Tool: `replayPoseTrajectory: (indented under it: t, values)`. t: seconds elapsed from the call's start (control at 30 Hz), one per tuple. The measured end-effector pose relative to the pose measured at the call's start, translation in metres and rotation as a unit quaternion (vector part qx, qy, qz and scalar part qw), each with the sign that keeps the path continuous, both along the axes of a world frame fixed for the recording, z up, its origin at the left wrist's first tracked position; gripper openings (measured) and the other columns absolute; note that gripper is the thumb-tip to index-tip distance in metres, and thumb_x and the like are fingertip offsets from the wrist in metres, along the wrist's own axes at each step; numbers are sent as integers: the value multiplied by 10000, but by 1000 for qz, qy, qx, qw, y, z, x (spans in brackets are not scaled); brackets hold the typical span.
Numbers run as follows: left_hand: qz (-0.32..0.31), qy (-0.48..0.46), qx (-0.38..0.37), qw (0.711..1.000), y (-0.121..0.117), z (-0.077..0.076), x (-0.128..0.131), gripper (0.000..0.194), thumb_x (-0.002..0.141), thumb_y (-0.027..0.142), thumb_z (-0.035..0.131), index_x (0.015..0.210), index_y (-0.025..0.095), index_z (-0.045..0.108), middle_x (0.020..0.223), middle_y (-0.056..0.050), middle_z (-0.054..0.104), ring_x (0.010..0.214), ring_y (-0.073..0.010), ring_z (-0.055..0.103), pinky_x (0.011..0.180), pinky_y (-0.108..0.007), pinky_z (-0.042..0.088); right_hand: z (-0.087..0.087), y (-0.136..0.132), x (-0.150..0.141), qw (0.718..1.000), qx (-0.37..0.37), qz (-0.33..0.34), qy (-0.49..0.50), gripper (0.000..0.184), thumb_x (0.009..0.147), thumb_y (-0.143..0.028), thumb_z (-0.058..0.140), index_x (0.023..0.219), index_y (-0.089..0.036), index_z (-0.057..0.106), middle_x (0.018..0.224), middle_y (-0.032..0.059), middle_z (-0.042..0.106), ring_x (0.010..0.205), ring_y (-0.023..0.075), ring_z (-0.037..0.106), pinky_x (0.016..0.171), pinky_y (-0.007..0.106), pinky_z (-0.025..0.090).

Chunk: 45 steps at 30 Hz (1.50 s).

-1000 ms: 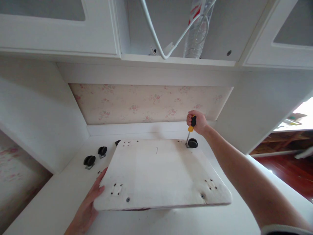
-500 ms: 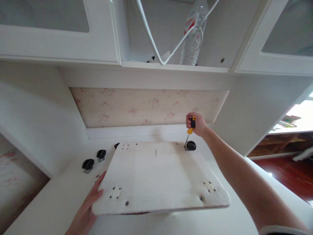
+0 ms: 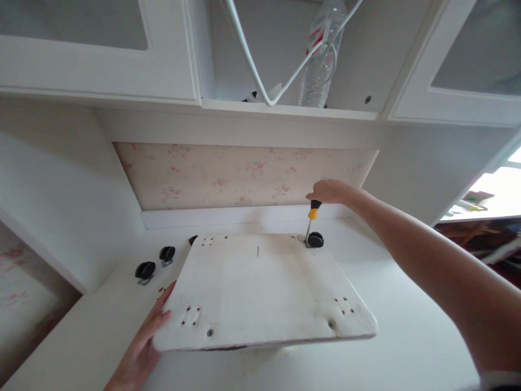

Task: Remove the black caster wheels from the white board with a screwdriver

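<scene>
A white board (image 3: 260, 293) with rounded corners lies with its screw holes facing up. My left hand (image 3: 144, 336) grips its left edge, thumb on top. At the board's far right corner sits a black caster wheel (image 3: 316, 239). My right hand (image 3: 329, 190) is closed over the top of a yellow and black screwdriver (image 3: 312, 213). The screwdriver stands nearly upright, its tip down at the caster's mounting plate; the exact screw is too small to make out. Groups of holes show at the other corners.
Two loose black casters, one (image 3: 145, 270) nearer and one (image 3: 167, 253) farther, lie left of the board on the white desk (image 3: 101, 326). Small dark screws (image 3: 161, 290) lie near my left hand. Overhead, a shelf (image 3: 285, 108) holds a plastic bottle (image 3: 317, 65), and a white cable (image 3: 252, 65) hangs down.
My right hand has turned over the screwdriver handle, with the wrist and forearm raised and swung to the right. The near edge of the board appears slightly higher. My left hand keeps its grip.
</scene>
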<state>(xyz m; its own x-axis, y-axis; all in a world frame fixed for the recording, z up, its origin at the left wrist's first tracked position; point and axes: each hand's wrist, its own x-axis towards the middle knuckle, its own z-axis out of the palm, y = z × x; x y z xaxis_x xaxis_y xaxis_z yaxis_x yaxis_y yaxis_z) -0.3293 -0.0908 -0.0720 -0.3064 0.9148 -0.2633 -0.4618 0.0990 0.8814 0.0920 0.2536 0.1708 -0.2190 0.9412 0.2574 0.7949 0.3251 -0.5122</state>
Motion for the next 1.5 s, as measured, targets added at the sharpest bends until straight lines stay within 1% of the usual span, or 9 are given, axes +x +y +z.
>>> replayPoseTrajectory:
  t: [0.23,0.4,0.7,0.83,0.97,1.13,1.27,1.37,1.5]
  values:
    - [-7,2,-16,1000,0,9,4,793,713,474,746,1453,352,490,1531,21,466,1448,-375,322,1195,-498,278,17,-25,3,981,-131,92,-108,284,511,-207,862,721,-244,676,565,-22,619,448,133,510,453,262,342]
    - [-4,-4,-13,1000,-1,10,5,760,726,456,739,1441,358,502,1539,25,456,1445,-369,333,1173,-498,322,7,-21,-4,987,-95,76,-104,302,652,-420,829,653,-223,601,406,-34,478,355,106,414,425,264,306]
    - [2,1,-9,1000,0,7,5,770,739,458,729,1459,339,483,1532,2,469,1439,-370,345,1183,-506,303,7,-28,-5,989,-81,68,-108,238,548,-202,846,686,-223,653,616,12,649,483,132,533,454,261,349]
    - [-10,0,1,1000,-1,6,3,735,775,452,709,1463,334,477,1547,-8,450,1450,-378,318,1195,-522,264,3,-24,-8,992,-60,28,-108,201,679,-308,793,675,-220,613,502,-7,564,381,116,460,420,269,334]
    - [-5,-12,-7,1000,-1,6,4,741,781,449,708,1471,330,464,1541,-22,458,1451,-385,313,1200,-553,232,6,-25,-9,984,-74,20,-159,194,646,-185,767,599,-212,581,392,-33,475,332,105,418,404,258,308]
    - [-5,-7,-7,1000,0,6,4,747,768,443,718,1465,340,472,1512,-12,500,1444,-376,333,1195,-528,263,11,-36,-11,979,-97,11,-182,242,596,-147,762,797,-227,651,650,26,686,432,145,552,428,271,383]
    - [-7,-3,-10,1000,0,7,5,737,771,452,715,1460,346,474,1514,0,498,1440,-377,339,1190,-530,277,13,-37,-17,970,-102,-19,-219,195,777,-365,679,720,-181,649,566,82,641,443,182,555,470,316,394]
    - [-5,1,-15,1000,0,8,5,752,765,456,719,1464,338,467,1511,4,502,1436,-369,352,1180,-515,310,18,-41,-19,961,-109,-18,-255,179,790,-315,661,733,-146,677,530,86,607,478,193,565,513,319,389]
    - [-6,0,-8,1000,-1,7,4,695,792,438,701,1445,343,484,1516,17,497,1449,-348,336,1202,-517,261,24,-51,-20,954,-129,15,-271,305,774,-307,676,1048,-174,684,874,99,720,597,164,613,551,279,416]
